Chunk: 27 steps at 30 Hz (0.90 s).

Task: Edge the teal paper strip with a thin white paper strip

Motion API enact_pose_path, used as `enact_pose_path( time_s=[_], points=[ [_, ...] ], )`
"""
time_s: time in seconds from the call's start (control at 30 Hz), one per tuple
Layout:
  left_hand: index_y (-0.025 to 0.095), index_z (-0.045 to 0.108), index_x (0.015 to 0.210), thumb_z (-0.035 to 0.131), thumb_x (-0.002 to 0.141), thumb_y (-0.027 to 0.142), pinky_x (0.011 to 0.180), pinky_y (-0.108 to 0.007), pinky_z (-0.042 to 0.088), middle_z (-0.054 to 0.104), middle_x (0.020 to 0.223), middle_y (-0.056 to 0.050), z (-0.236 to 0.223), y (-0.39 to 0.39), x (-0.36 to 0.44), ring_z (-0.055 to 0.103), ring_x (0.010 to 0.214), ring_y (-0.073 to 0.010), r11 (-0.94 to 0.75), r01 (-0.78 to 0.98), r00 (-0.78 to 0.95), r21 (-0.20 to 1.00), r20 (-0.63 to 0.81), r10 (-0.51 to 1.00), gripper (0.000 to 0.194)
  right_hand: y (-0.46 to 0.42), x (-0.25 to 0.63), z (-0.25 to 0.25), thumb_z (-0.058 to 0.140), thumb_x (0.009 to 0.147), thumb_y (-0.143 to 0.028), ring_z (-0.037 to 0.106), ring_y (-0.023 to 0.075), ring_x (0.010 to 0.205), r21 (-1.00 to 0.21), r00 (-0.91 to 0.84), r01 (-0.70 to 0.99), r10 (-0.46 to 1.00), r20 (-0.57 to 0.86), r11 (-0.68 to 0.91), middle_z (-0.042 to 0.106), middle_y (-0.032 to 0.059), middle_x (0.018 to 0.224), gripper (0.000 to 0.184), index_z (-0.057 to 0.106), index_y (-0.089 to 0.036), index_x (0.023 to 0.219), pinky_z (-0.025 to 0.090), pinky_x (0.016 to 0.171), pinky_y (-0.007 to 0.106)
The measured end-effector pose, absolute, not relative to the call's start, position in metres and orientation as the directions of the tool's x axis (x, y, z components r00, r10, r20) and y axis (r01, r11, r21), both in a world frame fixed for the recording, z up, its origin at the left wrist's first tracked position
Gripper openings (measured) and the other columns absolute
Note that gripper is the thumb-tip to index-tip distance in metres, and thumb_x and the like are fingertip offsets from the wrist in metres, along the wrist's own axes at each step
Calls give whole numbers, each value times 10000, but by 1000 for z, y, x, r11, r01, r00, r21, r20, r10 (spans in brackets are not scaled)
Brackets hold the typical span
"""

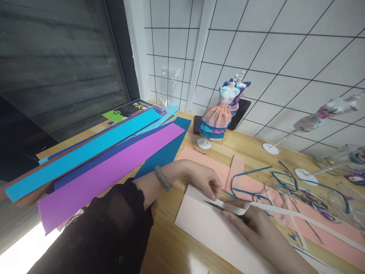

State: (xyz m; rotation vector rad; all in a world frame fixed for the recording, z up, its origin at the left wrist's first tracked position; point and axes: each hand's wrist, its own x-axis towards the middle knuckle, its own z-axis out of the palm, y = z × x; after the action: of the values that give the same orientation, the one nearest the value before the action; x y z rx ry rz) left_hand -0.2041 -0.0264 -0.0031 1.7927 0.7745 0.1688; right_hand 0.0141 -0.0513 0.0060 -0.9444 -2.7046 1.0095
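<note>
A pale pink sheet (219,232) lies at an angle on the wooden table in front of me. Along its far edge a narrow pale strip (236,207) is lifted partly away from it. My left hand (207,180), with a bangle (163,179) on the wrist, pinches the near-left end of this strip. My right hand (255,226) is closed low over the sheet, around what look like scissors (216,206); only a dark sliver and a greenish bit show, the rest is hidden by the fingers. The strip runs past the right hand toward the right.
Long purple (114,167) and blue (85,150) sheets are piled at left. Salmon sheets (205,161) and tangled teal strips (251,175) lie beyond my hands. A small dress form (218,114) in a layered skirt and a bare one (316,116) stand by the tiled wall.
</note>
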Motion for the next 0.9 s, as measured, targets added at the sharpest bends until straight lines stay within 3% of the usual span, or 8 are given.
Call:
enact_pose_path(
  time_s=[0.33, 0.5, 0.7, 0.9],
  points=[
    [159, 616, 768, 624, 672, 185, 650, -224, 424, 620, 713, 49, -6, -24, -204, 571, 702, -108, -118, 398, 773, 910, -264, 576, 99, -56, 14, -1, 411, 858, -470, 593, 167, 562, -573, -738, 575, 673, -55, 584, 661, 2, 627, 369, 669, -219, 778, 441, 489, 236],
    [159, 616, 777, 616, 682, 182, 645, -218, 421, 618, 707, 51, -5, -26, -204, 563, 681, -98, -118, 406, 769, 906, -268, 580, 97, -54, 13, 1, 393, 872, -434, 623, 193, 715, -626, -774, 525, 629, -69, 577, 682, 20, 760, 333, 650, -226, 823, 484, 622, 264],
    [159, 617, 767, 621, 675, 183, 644, -219, 420, 621, 723, 45, -2, -26, -203, 566, 700, -106, -105, 411, 761, 906, -277, 586, 95, -54, 14, -2, 424, 855, -432, 629, 208, 733, -616, -758, 525, 652, -24, 587, 693, 27, 770, 324, 665, -227, 788, 495, 589, 258],
    [166, 622, 808, 629, 676, 289, 579, -218, 408, 612, 705, 34, 3, -25, -212, 563, 679, -120, -129, 509, 750, 851, -365, 552, 181, -50, 18, -5, 412, 862, -445, 662, 207, 725, -574, -761, 571, 641, -102, 587, 719, 20, 799, 352, 694, -236, 833, 516, 609, 260]
  ],
)
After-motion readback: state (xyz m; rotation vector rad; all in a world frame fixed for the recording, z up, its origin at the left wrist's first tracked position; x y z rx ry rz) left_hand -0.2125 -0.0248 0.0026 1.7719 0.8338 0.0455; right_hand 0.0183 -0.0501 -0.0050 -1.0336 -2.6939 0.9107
